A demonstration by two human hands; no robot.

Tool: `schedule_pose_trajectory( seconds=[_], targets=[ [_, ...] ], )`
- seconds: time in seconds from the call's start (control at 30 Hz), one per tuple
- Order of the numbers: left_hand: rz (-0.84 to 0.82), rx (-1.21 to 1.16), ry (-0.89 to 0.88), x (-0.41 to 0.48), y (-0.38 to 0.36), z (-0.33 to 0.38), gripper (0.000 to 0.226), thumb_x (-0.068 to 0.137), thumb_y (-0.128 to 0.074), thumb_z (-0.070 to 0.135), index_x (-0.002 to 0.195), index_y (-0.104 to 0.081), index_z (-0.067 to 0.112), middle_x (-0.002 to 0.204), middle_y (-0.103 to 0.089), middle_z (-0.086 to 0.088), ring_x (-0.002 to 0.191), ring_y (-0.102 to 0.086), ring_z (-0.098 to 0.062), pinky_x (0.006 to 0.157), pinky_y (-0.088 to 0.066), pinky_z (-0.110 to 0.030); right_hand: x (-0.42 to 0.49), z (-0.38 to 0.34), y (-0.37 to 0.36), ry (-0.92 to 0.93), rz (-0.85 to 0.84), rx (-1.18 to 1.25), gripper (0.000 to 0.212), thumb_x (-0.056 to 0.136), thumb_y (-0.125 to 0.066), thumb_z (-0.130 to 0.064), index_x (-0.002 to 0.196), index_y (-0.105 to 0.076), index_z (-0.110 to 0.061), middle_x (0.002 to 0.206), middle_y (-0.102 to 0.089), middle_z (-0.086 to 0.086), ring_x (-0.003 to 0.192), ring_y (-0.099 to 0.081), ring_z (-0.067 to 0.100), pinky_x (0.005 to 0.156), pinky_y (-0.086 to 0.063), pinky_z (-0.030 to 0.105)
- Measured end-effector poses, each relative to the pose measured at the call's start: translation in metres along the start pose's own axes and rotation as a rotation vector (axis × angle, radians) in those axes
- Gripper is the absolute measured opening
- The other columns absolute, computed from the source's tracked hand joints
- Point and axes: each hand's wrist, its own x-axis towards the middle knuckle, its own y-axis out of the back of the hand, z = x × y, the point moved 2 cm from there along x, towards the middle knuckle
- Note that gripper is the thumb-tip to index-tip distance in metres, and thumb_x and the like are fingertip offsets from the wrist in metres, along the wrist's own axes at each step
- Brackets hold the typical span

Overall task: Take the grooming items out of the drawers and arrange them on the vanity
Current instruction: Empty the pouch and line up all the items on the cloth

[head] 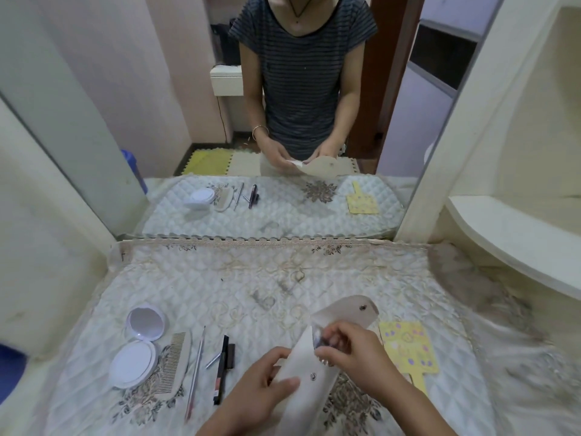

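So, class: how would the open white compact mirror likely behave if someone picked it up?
The compact mirror probably feels light and rigid, being thin plastic. Lifted by one half, its hinge may let the other swing. The glass looks breakable.

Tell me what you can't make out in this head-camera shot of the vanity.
- Clear item: mostly covered by the right hand, and blurred.
- Pouch inside: hidden by its own wall; the left hand holds it.
- Drawers: out of view, below the bottom edge.
- Yellow card: handle partly behind the right wrist; print too small.
- Black pen: lettering too small.
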Motion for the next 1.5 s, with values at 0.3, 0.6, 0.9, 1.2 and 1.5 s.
schedule_pose_trajectory(
  seconds=[0.3,0.6,0.9,1.2,1.5],
  targets=[
    [-0.025,-0.086,0.051,0.003,-0.008,-0.017,0.054,0.058,-0.072,0.029,0.107,-0.058,0.009,0.085,-0.075,-0.006,0.08,-0.068,-0.016,0.07,-0.052,-0.023,-0.005,0.003,-0.003,0.09,-0.069,-0.188,0.028,0.081,-0.064,-0.028,0.063,-0.043,-0.032,0.063,-0.046,-0.01,0.067,-0.047,-0.003,0.06,-0.035,0.01],
    [-0.085,-0.051,0.045,0.001,-0.006,-0.014,0.054,0.059,-0.071,0.034,0.108,-0.059,0.013,0.079,-0.075,0.003,0.078,-0.068,-0.007,0.068,-0.049,-0.016,-0.018,0.014,-0.009,0.027,-0.014,0.037,0.021,0.082,-0.066,-0.018,0.066,-0.055,-0.026,0.056,-0.059,-0.015,0.055,-0.05,0.003,0.054,-0.036,0.01],
    [-0.111,0.0,0.097,-0.003,0.013,-0.019,0.052,0.061,-0.074,0.04,0.106,-0.059,0.019,0.094,-0.074,-0.002,0.093,-0.067,-0.017,0.083,-0.048,-0.027,0.008,0.025,0.037,-0.139,0.167,0.444,0.009,0.079,-0.068,-0.009,0.078,-0.062,-0.001,0.063,-0.055,0.007,0.047,-0.052,0.008,0.047,-0.047,0.02],
    [-0.041,-0.086,0.082,-0.001,0.011,-0.018,0.054,0.057,-0.074,0.033,0.105,-0.058,0.014,0.091,-0.075,-0.007,0.084,-0.068,-0.017,0.075,-0.052,-0.025,-0.002,0.025,0.0,-0.398,0.077,0.988,0.01,0.085,-0.059,-0.004,0.077,-0.064,-0.001,0.069,-0.073,0.008,0.057,-0.069,0.012,0.053,-0.056,0.016],
    [0.008,-0.089,0.044,0.001,0.0,-0.012,0.051,0.057,-0.073,0.033,0.104,-0.061,0.017,0.096,-0.074,-0.016,0.087,-0.069,-0.021,0.077,-0.054,-0.027,0.0,0.018,-0.007,-0.312,-0.001,0.567,0.015,0.067,-0.079,-0.008,0.078,-0.071,0.0,0.073,-0.068,0.015,0.069,-0.063,0.021,0.065,-0.049,0.025]
  ],
)
